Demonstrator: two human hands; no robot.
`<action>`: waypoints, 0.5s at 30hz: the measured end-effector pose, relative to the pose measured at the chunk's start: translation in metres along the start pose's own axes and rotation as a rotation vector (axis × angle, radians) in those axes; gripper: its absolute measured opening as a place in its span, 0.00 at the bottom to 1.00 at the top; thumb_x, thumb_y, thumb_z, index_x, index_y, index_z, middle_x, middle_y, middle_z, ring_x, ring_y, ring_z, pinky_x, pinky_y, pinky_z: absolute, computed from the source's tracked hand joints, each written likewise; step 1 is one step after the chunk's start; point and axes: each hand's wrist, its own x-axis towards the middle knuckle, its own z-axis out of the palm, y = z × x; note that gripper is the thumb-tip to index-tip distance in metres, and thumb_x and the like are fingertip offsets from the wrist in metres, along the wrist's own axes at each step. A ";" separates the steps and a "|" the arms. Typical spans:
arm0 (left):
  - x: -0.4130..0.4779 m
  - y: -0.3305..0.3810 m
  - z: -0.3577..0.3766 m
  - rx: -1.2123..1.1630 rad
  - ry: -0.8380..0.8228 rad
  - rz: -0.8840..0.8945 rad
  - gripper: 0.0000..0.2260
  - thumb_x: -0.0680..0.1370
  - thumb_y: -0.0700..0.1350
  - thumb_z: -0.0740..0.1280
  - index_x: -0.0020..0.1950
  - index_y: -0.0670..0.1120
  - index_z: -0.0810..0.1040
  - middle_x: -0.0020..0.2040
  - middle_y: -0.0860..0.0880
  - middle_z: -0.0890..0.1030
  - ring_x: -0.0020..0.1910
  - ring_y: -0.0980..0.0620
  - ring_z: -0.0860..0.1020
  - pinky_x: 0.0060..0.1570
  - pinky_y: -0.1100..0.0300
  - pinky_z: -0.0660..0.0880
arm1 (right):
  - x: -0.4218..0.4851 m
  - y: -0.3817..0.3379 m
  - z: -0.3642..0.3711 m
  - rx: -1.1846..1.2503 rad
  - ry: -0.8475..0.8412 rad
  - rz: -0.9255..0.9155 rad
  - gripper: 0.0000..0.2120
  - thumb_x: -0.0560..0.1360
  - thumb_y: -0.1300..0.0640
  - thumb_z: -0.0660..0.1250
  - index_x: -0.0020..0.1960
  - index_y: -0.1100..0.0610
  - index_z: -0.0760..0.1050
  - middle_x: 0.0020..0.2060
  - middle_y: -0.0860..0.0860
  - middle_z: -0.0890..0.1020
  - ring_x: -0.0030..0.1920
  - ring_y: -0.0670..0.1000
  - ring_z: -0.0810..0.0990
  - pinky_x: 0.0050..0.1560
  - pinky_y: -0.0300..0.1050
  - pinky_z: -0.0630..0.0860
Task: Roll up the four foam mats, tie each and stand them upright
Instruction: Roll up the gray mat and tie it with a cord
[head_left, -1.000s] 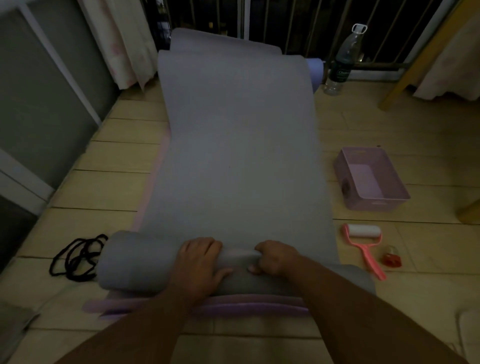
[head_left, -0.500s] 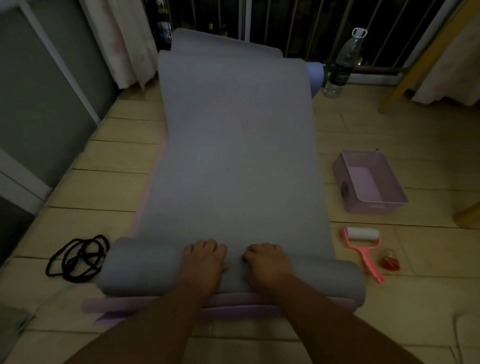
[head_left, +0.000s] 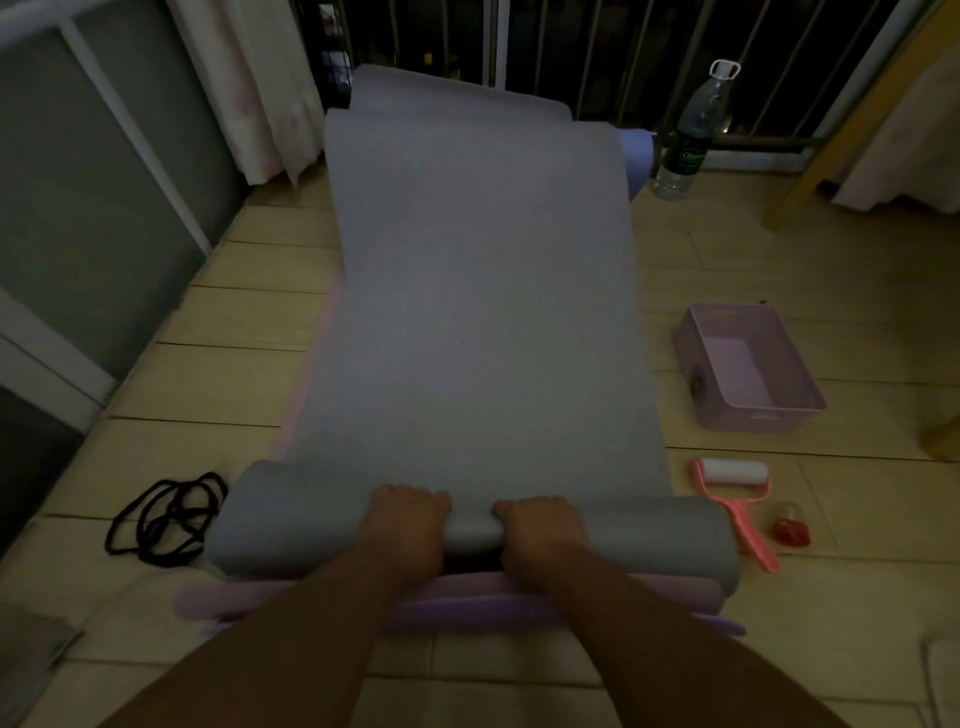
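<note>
Head cam, and it's pretty dim, so take this with a pinch of salt. The grey mat (head_left: 478, 312) lies flat on the floor, and its near end is wound into a fat roll (head_left: 291, 519) right in front of the person. The left hand (head_left: 408, 525) and right hand (head_left: 540, 530) sit side by side on the middle of the roll. Each grip is curled over the top of it, with the fingers hooked down its far side. The thumbs are hidden, so I can't say how they sit.

My guess is that the foam is light, squishy and springy, so the roll will want to loosen the moment the pressure comes off. It's also wide, and with both hands at the centre the ends of the roll could drift or cone out. I'd hold it further out toward each end and keep pressing down while rolling.

Pink and purple mats (head_left: 291, 597) peek out from under the roll. The black cords (head_left: 161, 519) lie just left of the roll, handy for tying. A lint roller (head_left: 732, 483) sits just right of the roll.
</note>
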 end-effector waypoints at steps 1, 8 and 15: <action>0.002 0.000 -0.007 -0.006 -0.026 0.000 0.20 0.71 0.53 0.66 0.62 0.53 0.72 0.59 0.48 0.78 0.58 0.45 0.76 0.62 0.52 0.67 | 0.001 0.000 -0.006 0.022 -0.015 0.006 0.17 0.72 0.53 0.67 0.61 0.49 0.74 0.58 0.53 0.81 0.60 0.57 0.78 0.59 0.47 0.71; 0.019 -0.004 -0.024 -0.175 -0.330 0.063 0.32 0.67 0.49 0.75 0.69 0.54 0.69 0.67 0.48 0.75 0.64 0.46 0.74 0.62 0.52 0.71 | 0.009 0.011 -0.023 0.143 -0.288 -0.016 0.24 0.70 0.55 0.70 0.66 0.50 0.72 0.63 0.56 0.77 0.62 0.58 0.76 0.59 0.47 0.72; -0.011 -0.004 0.022 -0.243 0.266 0.014 0.31 0.59 0.51 0.78 0.61 0.55 0.74 0.62 0.51 0.75 0.63 0.46 0.75 0.60 0.52 0.69 | -0.005 0.030 0.009 0.053 0.073 0.043 0.33 0.70 0.42 0.72 0.72 0.41 0.65 0.76 0.52 0.60 0.75 0.57 0.59 0.72 0.51 0.56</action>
